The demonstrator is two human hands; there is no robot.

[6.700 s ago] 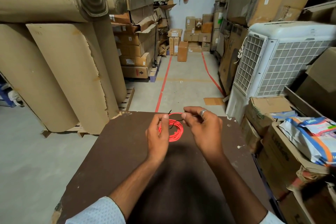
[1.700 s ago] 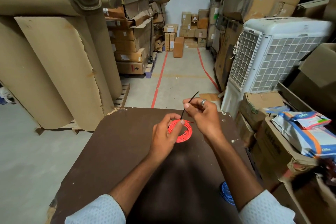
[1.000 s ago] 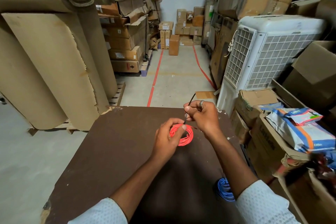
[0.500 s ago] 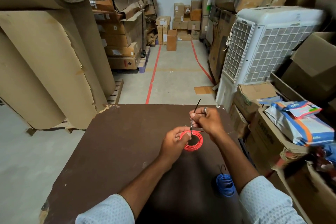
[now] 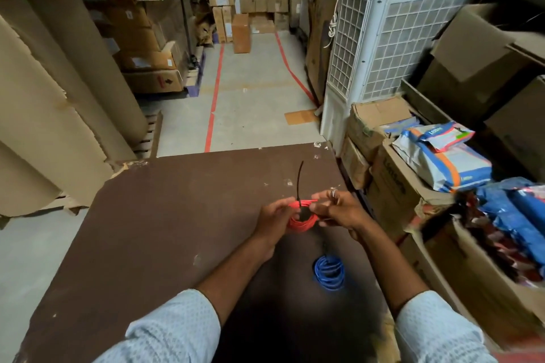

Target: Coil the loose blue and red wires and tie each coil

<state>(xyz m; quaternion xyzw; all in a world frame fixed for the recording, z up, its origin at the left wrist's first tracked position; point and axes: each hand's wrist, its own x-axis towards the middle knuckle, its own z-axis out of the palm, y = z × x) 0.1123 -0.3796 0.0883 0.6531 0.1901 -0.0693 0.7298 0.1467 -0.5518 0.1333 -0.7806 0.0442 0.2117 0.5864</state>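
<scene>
Your left hand (image 5: 272,216) grips the left side of the red wire coil (image 5: 300,222) above the brown bench (image 5: 165,215), while your right hand (image 5: 336,211) pinches its top right edge. A black cable tie (image 5: 300,183) wraps the coil's top, its tail pointing up. The blue wire coil (image 5: 329,272) lies on the bench near your right forearm.

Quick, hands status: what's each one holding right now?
Left hand: grips the red coil on its left side.
Right hand: grips the coil's right side, beside the black tie.
</scene>
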